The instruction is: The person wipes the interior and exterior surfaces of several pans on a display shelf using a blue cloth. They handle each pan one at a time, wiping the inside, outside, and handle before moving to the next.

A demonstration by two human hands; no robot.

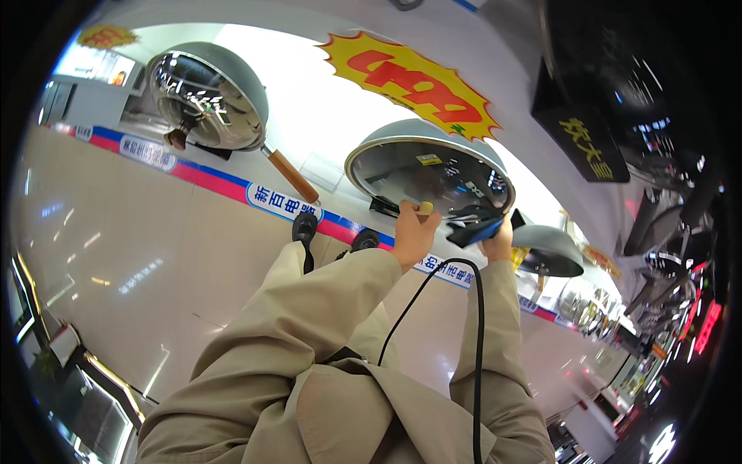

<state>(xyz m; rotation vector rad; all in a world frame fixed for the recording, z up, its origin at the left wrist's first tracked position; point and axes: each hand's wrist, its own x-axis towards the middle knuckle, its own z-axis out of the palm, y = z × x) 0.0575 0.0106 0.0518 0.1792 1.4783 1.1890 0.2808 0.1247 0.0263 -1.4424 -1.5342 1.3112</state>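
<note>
Before me on a white shelf stands a large wok with a glass lid (429,174), both tilted toward me. My left hand (416,229) grips the lid's light-coloured knob (426,207) between thumb and fingers. At the wok's right edge my right hand (498,240) is closed around a dark and blue part (478,233), perhaps a handle or a cloth; its fingers are partly hidden. A yellow and red starburst price sign (411,84) reaches over the wok's back rim. A black cable (478,325) hangs in front of my right sleeve.
To the left stands a lidded wok (208,98) with a wooden handle (291,177). A grey wok (545,249) and several shiny pots (585,301) are at the right. Dark pans hang at the upper right. A red and blue printed strip (217,188) edges the display above a tiled floor.
</note>
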